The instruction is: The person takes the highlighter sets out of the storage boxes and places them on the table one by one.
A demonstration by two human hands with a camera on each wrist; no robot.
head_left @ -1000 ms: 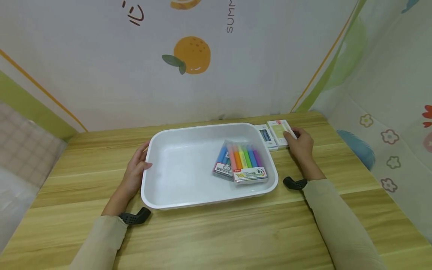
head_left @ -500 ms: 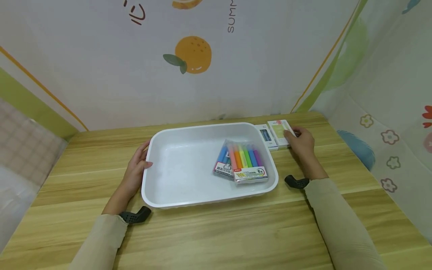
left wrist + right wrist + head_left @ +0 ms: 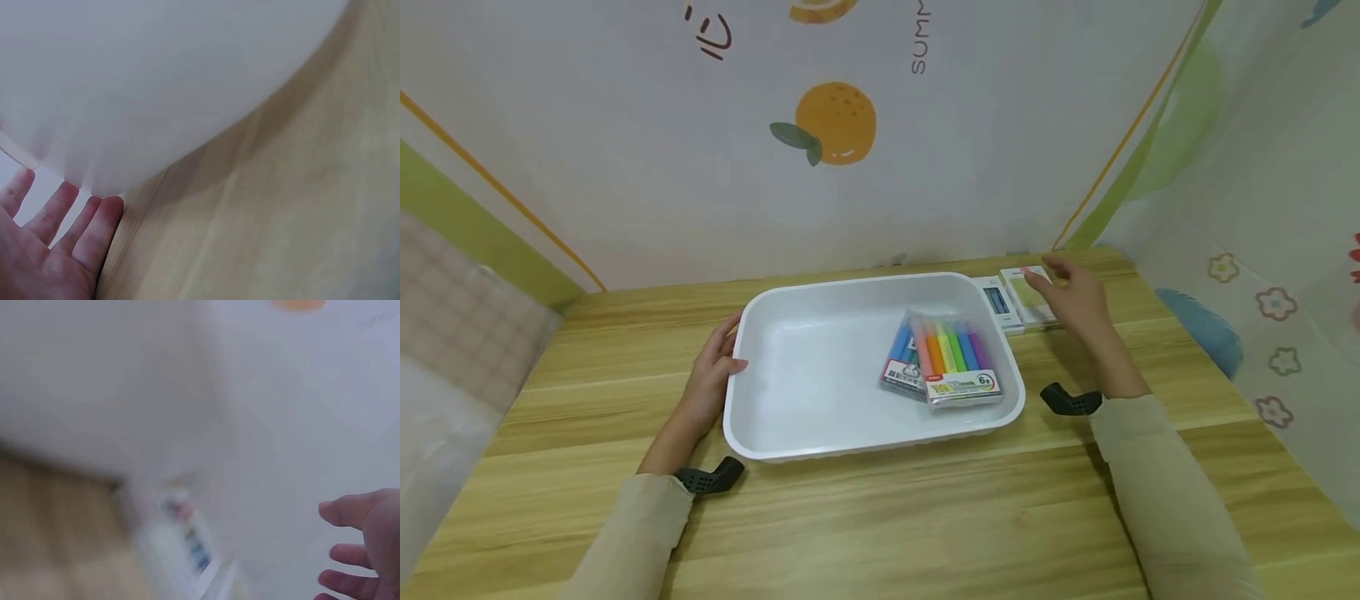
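A shallow white plastic tray [image 3: 880, 442] sits on the wooden table. Inside its right end, a clear pack of rainbow-coloured highlighters [image 3: 958, 358] partly covers a second pack with blue pens [image 3: 904, 373]. My left hand [image 3: 707, 387] holds the tray's left rim, thumb over the edge; in the left wrist view its fingertips touch the outer wall. Beyond the right rim lie a white box with a windowed front [image 3: 1000, 304] and a white box with a yellow-green label [image 3: 1026, 292]. Over the labelled box hovers my right hand [image 3: 1078, 304], thumb and fingers apart, holding nothing.
The wooden tabletop [image 3: 850, 525] extends in front of the tray and to both sides. A white fruit-print curtain [image 3: 962, 183] hangs behind the table, and a flower-print one [image 3: 1277, 250] closes off the right. The right wrist view is blurred.
My right hand has let go of the labelled box and lifted off it, its fingers now spread apart. The left hand stays at the tray rim; the head view has shifted slightly.
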